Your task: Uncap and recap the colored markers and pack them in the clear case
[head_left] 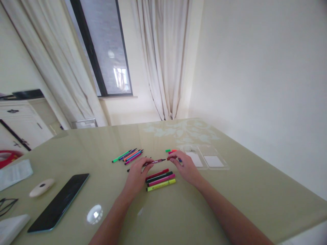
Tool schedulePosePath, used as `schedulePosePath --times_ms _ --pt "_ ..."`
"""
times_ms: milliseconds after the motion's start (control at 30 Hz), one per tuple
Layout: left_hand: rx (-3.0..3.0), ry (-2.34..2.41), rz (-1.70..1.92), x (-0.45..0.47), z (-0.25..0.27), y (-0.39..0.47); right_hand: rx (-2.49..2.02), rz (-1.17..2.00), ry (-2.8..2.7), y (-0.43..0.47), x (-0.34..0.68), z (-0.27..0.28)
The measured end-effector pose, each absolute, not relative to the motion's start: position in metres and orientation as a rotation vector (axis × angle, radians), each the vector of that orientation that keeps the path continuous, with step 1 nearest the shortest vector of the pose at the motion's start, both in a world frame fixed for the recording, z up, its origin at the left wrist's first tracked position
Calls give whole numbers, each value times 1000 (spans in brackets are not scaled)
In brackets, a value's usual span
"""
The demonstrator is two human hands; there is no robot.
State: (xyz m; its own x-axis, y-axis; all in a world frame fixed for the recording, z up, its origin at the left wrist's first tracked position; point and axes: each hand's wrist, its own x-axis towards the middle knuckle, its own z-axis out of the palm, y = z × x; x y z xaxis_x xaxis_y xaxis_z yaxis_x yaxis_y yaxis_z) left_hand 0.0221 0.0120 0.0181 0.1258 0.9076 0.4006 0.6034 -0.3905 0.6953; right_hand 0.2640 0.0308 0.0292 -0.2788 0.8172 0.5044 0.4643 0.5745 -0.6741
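Between the fingers of my left hand [138,173] is a dark brown marker [157,161], its bare tip pointing right. My right hand [186,168] pinches a small brown cap [170,157], a short gap away from that tip. Below the hands lies a row of capped markers: a red marker [163,172], a dark green one, a pink marker [163,179] and a yellow marker [161,184]. Up and to the left, several uncapped markers [130,156] rest side by side. Loose caps [168,150] in green and orange show behind my right hand, which partly hides others.
A clear plastic case [214,161] with white inserts lies open right of my right hand. On the left are a black tablet [60,200], a white oval device [42,188], a clear dome [94,214], glasses [9,206] and a pale packet [15,173]. A wall borders the table's right side.
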Motion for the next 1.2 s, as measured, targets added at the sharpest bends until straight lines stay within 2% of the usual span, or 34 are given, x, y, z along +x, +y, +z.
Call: schedulePosePath --times_ms 867,1200 --pt "2039 1446 1171 35 16 3 -1025 802 -1859 34 267 25" --pt "2039 1482 1156 39 12 1 -1027 829 -1892 32 267 27"
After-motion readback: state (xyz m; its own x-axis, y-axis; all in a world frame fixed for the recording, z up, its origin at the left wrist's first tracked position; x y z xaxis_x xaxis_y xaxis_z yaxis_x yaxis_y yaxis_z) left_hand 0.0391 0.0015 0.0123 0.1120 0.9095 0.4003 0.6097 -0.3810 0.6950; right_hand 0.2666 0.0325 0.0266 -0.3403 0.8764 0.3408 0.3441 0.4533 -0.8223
